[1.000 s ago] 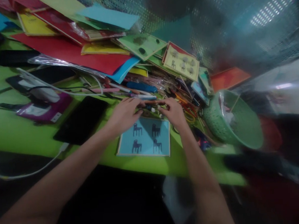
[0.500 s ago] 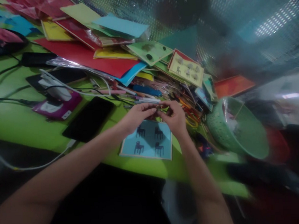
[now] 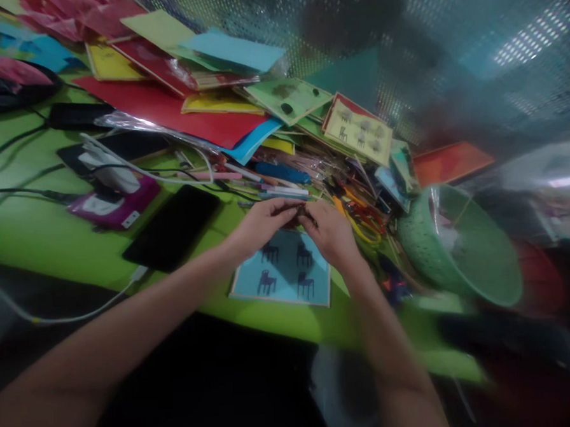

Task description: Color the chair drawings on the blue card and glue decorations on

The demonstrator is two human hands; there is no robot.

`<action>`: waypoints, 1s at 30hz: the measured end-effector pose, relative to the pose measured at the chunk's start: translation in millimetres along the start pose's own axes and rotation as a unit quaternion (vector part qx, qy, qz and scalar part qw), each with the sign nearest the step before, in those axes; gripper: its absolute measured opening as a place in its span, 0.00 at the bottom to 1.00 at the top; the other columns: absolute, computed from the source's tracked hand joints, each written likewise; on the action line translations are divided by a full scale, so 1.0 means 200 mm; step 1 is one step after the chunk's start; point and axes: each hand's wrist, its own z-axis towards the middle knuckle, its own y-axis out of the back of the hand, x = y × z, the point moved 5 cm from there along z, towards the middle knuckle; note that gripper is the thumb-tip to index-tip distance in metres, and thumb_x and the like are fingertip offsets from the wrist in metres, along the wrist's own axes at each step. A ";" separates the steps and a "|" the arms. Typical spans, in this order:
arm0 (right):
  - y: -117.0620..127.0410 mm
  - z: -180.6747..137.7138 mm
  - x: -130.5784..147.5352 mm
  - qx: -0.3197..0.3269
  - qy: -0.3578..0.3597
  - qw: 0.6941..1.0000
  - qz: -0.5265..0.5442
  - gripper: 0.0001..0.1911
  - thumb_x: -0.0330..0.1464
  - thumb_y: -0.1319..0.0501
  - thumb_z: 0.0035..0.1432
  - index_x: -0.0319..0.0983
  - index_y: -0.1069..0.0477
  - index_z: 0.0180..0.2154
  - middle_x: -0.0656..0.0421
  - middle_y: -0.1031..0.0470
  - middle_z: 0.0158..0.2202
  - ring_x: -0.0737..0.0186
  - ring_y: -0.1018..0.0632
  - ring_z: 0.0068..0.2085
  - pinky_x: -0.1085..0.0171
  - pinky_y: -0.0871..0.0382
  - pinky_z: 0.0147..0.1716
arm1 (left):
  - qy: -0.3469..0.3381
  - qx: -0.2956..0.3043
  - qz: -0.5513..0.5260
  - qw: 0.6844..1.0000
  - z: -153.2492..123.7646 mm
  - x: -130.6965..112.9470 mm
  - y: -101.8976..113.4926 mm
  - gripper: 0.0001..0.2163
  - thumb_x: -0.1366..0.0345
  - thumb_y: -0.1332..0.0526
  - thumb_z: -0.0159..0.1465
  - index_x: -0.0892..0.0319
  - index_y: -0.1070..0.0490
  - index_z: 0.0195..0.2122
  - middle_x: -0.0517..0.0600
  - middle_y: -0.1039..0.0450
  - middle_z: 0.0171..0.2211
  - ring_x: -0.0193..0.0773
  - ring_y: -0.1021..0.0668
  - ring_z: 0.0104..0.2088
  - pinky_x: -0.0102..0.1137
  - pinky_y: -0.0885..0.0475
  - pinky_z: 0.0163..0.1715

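Observation:
Both hands meet above the far edge of a light blue card that shows dark chair pictures and lies on the green table. My left hand is closed, thumb and fingers pinched toward the right. Facing it, my right hand is closed too, its fingertips touching or nearly touching the left ones. Something small and dark sits between the fingertips, too small and covered to name. The far part of the card is hidden under the hands.
Pens and orange-handled scissors lie just beyond the hands. A green bowl stands at the right. A black phone and a purple power adapter with cables are on the left. Coloured cards and a red sheet pile up behind.
My right hand has turned, its back now more toward the camera and its fingers curled lower. The left hand stays nearly in place. The whole view has shifted slightly.

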 end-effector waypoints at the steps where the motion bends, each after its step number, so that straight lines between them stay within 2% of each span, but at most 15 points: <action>1: -0.01 0.00 0.01 0.009 0.012 1.000 -0.003 0.16 0.40 0.50 0.75 0.41 0.29 0.39 0.51 0.22 0.42 0.52 0.24 0.44 0.58 0.33 0.43 | 0.002 -0.003 -0.005 1.000 0.00 0.00 0.00 0.17 0.59 0.32 0.62 0.60 0.20 0.51 0.53 0.17 0.48 0.41 0.18 0.47 0.41 0.26 0.57; 6: -0.01 -0.01 0.02 0.027 0.027 0.999 0.005 0.17 0.38 0.54 0.76 0.40 0.29 0.41 0.49 0.22 0.46 0.52 0.25 0.48 0.57 0.33 0.47 | 0.011 0.016 0.005 1.000 -0.01 0.00 -0.01 0.16 0.61 0.34 0.64 0.59 0.21 0.52 0.53 0.17 0.48 0.39 0.18 0.46 0.41 0.26 0.57; 14: 0.00 -0.02 0.03 0.040 0.035 0.998 -0.015 0.19 0.39 0.56 0.76 0.40 0.32 0.37 0.52 0.24 0.39 0.54 0.26 0.40 0.59 0.36 0.40 | 0.008 0.028 0.030 0.999 -0.02 -0.02 -0.01 0.16 0.61 0.35 0.65 0.57 0.21 0.53 0.54 0.18 0.51 0.39 0.18 0.46 0.39 0.26 0.55; 19: 0.00 -0.02 0.03 0.047 0.041 0.998 -0.021 0.18 0.38 0.56 0.76 0.40 0.33 0.38 0.52 0.24 0.39 0.54 0.26 0.41 0.59 0.37 0.39 | 0.014 0.028 0.025 0.999 -0.03 -0.02 -0.02 0.17 0.59 0.35 0.65 0.56 0.21 0.54 0.53 0.18 0.50 0.40 0.18 0.47 0.40 0.26 0.56; 30: -0.02 -0.02 0.06 0.005 0.046 0.996 -0.077 0.17 0.34 0.54 0.74 0.40 0.32 0.34 0.55 0.26 0.34 0.58 0.30 0.33 0.60 0.43 0.35 | 0.012 0.053 -0.006 0.999 -0.01 0.01 -0.01 0.17 0.57 0.33 0.64 0.58 0.20 0.52 0.52 0.17 0.47 0.37 0.18 0.43 0.37 0.26 0.52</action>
